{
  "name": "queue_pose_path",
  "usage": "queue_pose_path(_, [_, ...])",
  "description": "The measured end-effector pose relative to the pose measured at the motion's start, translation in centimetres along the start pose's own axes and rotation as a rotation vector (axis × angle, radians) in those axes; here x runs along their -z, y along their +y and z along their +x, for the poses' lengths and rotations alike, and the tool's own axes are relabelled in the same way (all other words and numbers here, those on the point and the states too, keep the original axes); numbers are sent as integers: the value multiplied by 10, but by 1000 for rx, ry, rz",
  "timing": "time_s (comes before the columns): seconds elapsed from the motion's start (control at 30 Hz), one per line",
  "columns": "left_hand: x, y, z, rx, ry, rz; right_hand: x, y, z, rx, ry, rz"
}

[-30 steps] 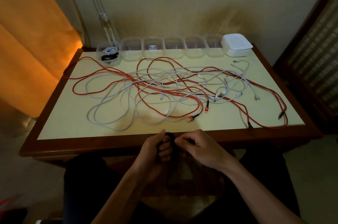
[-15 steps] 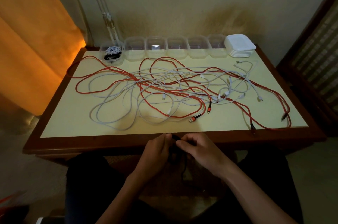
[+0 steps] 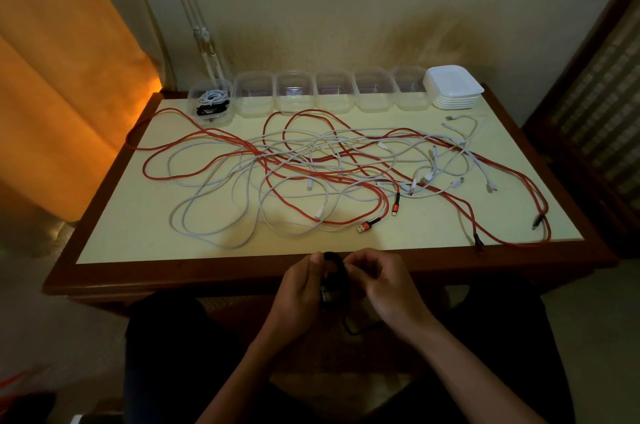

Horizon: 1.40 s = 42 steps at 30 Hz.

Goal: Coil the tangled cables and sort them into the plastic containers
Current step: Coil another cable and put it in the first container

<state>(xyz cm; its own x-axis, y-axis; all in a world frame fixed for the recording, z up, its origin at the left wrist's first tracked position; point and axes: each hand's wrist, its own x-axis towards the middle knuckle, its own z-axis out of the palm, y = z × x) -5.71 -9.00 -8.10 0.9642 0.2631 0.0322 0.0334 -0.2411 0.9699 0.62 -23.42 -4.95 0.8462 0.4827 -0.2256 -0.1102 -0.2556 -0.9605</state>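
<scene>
While the black cable (image 3: 333, 280) is wound below the near edge of the desk (image 3: 114, 216), the step in hand looks like finishing its coil. To do it well, each new turn should lie flat against the last, the loops kept the same width, and the loose tail that hangs toward the lap fed in without a twist. The end is best tucked under a turn, so the bundle does not spring open when dropped into a container.

Fingers of the left hand (image 3: 300, 288) curl round the coil, and its grip is clamped on the bundle with the thumb on top. Just beside it, the right hand (image 3: 382, 283) has bent fingers, and its grip pinches the strand at the top of the loop. Both forearms come up from the lap, wrists close together.

On the desk the red cables (image 3: 207, 141) and white cables (image 3: 221, 195) lie tangled. The leftmost container (image 3: 211, 101) already holds coils, while the empty containers (image 3: 334, 91) stand in a row along the wall.
</scene>
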Motion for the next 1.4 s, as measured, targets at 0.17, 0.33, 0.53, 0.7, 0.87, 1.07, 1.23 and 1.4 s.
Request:
queue_pose_path(0.17, [-7,-7,-4,10,28,223,-5,1,-5,-145,-59,-5])
queue_pose_path(0.33, [-5,-23,-8,53,45,460,-5,-6,-12,-247,-129,45])
queue_pose_path(0.53, [-2,-11,-9,-82,10,256,6,-10,-8,-368,-211,409])
queue_pose_path(0.7, [-3,-2,-7,-120,-37,157,7,-13,-9,-364,-269,534])
queue_pose_path(0.87, [-2,-19,-8,-41,33,233,1,-14,-14,-304,-220,381])
queue_pose_path(1.07, [6,-23,-11,-20,111,247,-4,-15,-13,-342,-227,423])
queue_pose_path(1.23, [2,-21,-12,-35,95,309,-16,-12,-16,-327,-82,224])
queue_pose_path(1.4, [-5,-19,-11,-42,80,270,-17,-9,-17,-252,-17,203])
